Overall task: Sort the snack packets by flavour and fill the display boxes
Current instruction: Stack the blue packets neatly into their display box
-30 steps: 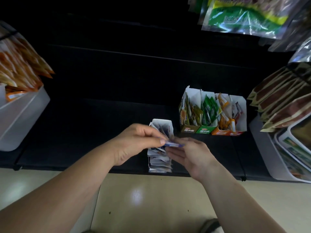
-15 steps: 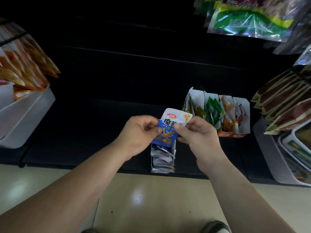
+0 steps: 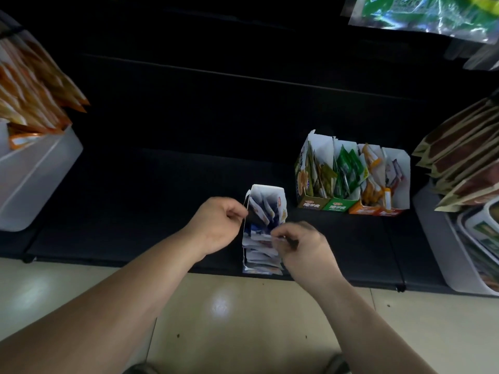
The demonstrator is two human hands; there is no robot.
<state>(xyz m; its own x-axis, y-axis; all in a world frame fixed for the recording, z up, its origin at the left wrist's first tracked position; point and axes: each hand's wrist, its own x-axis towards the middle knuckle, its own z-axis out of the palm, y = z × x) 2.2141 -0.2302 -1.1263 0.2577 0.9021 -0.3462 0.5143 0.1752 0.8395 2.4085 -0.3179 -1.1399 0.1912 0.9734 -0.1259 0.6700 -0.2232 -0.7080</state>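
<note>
A: Head view. Both hands at the blue box (image 3: 266, 228) on the shelf (image 3: 135, 211). Left hand (image 3: 216, 225) pinches its side wall.

B: Right hand (image 3: 302, 244) pinches a packet (image 3: 263, 237) among the blue ones, mid-insertion. Next, probably: press flat, release, fetch another.

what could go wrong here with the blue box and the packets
1. The blue display box sits at the shelf's front edge, its near end reaching the lip; pushing packets in could nudge it off onto the floor.
2. The left hand pinches only the box's thin side wall, which may bend or tear.
3. The box looks crowded, so the right hand may crumple packets.
</note>
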